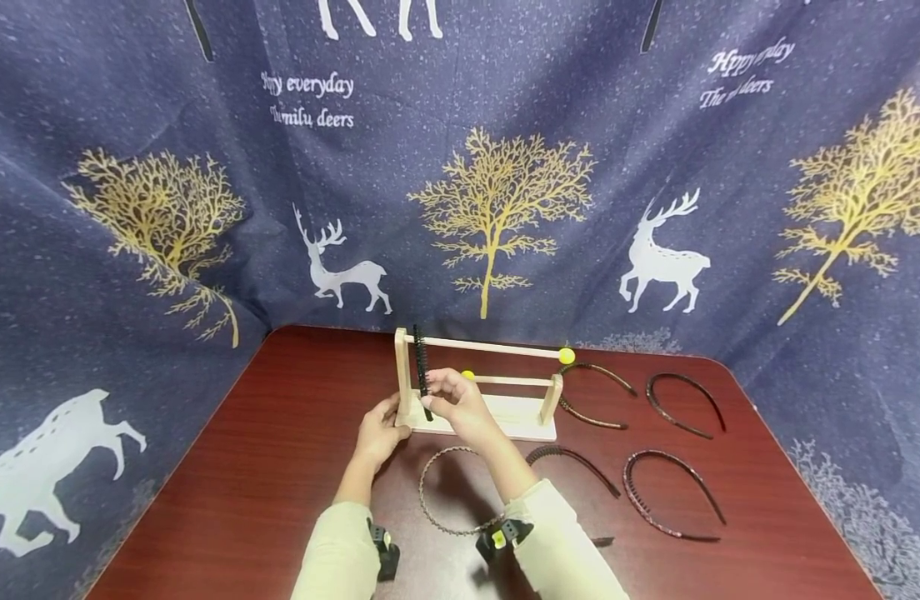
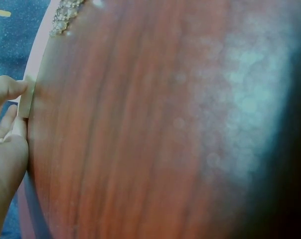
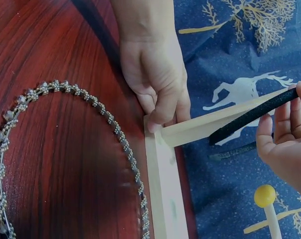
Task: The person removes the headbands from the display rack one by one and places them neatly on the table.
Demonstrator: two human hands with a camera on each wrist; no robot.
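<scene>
A black headband (image 1: 421,362) hangs on the upper rod near the left post of a wooden rack (image 1: 523,417). My right hand (image 1: 460,408) pinches its lower part; in the right wrist view the headband (image 3: 250,117) passes between the thumb and fingers of that hand (image 3: 290,142). At the rack's left end, my left hand (image 1: 379,432) holds the base. Thumb and fingers of the left hand (image 2: 8,159) close on the base corner in the left wrist view. Just in front of the rack lies a beaded headband (image 1: 422,492), partly covered by the right arm.
Right of the rack lie a gold-and-dark headband (image 1: 591,421) and a dark headband (image 1: 688,429). Nearer are a black toothed headband (image 1: 580,458) and a patterned one (image 1: 636,500). Yellow balls (image 1: 567,356) cap the rods. A deer-print cloth (image 1: 430,208) hangs behind the table (image 1: 280,417).
</scene>
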